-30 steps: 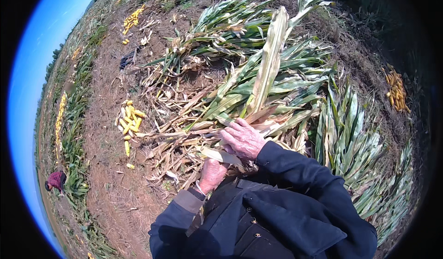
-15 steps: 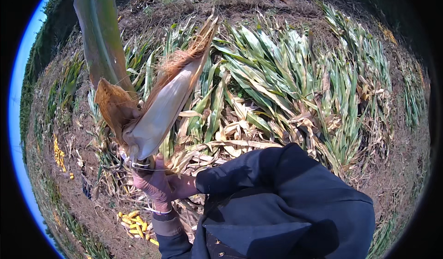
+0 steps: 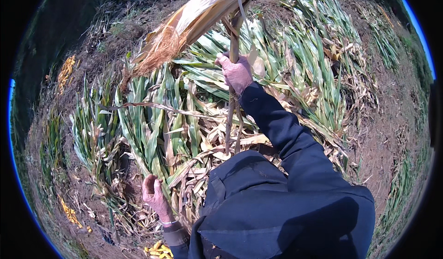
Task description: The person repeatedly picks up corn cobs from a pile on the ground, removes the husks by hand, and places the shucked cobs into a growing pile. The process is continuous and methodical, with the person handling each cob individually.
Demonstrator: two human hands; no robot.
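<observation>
My right hand (image 3: 236, 72) grips a dry corn stalk (image 3: 230, 107) held upright in front of me. At its top hangs a large husked corn ear (image 3: 203, 12) with brown silk (image 3: 159, 51) at its left end. My left hand (image 3: 154, 195) hangs low on the left, fingers loosely curled, holding nothing, just above cut stalks and dry leaves. My dark sleeves and jacket (image 3: 277, 203) fill the lower right.
Cut green and dry corn plants (image 3: 152, 120) lie heaped across the ground. Small piles of yellow cobs (image 3: 65, 72) lie at the left, more cobs (image 3: 70, 213) at the lower left and by my feet (image 3: 157, 250). Bare soil (image 3: 397, 120) shows on the right.
The view has swung. The stalk with its ear has gone from my left hand low on the left to my right hand, raised higher. My left hand has dropped free.
</observation>
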